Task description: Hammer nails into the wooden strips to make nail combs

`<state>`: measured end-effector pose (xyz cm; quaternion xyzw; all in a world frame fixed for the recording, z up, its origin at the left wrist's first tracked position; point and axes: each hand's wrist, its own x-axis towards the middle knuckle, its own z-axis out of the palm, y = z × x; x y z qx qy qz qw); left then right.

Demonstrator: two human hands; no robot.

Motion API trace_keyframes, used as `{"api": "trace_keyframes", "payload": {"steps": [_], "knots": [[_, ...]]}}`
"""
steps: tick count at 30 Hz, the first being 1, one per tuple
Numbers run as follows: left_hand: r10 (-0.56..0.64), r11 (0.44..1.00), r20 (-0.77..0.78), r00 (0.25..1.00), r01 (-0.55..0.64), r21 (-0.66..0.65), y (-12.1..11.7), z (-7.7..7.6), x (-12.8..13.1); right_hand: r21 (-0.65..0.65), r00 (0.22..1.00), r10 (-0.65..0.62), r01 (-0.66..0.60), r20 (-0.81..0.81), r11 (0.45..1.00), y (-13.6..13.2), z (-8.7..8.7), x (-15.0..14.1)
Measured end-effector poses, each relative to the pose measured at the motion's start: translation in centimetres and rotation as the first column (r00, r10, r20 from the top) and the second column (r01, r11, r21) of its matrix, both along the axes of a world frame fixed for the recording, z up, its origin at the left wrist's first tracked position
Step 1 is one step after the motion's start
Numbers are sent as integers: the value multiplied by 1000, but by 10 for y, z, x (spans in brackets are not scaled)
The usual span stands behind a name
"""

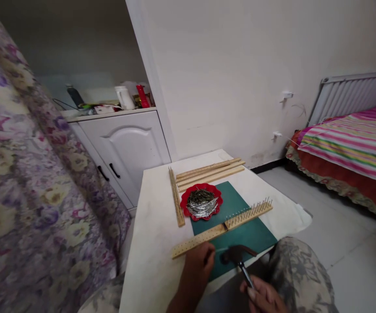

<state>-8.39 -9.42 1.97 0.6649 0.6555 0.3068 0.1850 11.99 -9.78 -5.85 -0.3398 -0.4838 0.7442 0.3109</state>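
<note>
My right hand [263,294] is wrapped around the handle of a claw hammer [245,274], whose dark head hovers over the front part of a green mat. My left hand [198,263] is closed beside the near-left end of a wooden strip [204,237]; a thin, pale nail [221,250] seems to stick out from its fingers, slightly blurred. Dotted holes mark the strip's left half, while rows of nails [249,212] stand up in its right half. Behind the strip, a red scalloped bowl [184,201] holds a pile of loose nails [202,202].
The green mat [230,193] lies on a white-covered table [151,208]. Several wooden strips [210,174] lie along the back, and another strip with nails [176,198] lies left of the bowl. A white cabinet [132,148], floral curtain [54,195] and bed [354,143] surround the table.
</note>
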Motion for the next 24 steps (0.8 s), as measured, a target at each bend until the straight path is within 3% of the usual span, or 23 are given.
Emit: {"api": "trace_keyframes", "payload": {"steps": [4,9,13,16,18,20,22,24], "knots": [[-249,964,-69,966,241,-112,-35,-26,16,-28,1000,-13,12,-13,1000,-5,3,-1],[-360,921,-148,921,326,-213,-48,-43,29,-50,996,-74,72,-41,996,-8,0,-3],[-278,945,26,960,278,-172,-46,-37,40,-68,995,-70,65,-68,996,-8,-2,-4],[-103,970,312,945,165,-180,-43,-39,50,-94,992,-73,63,-100,994,-7,-6,-5],[12,963,567,823,143,-227,-40,-45,57,-112,989,-76,62,-124,992,-7,-8,-5],[97,952,759,643,162,-259,-38,-54,62,-127,986,-76,58,-149,990,-7,-10,-5],[144,948,847,511,175,-266,-36,-62,65,-140,982,-76,52,-171,989,-6,-12,-5],[174,945,880,442,177,-276,-35,-68,66,-151,979,-76,47,-191,987,-4,-14,-5]]}}
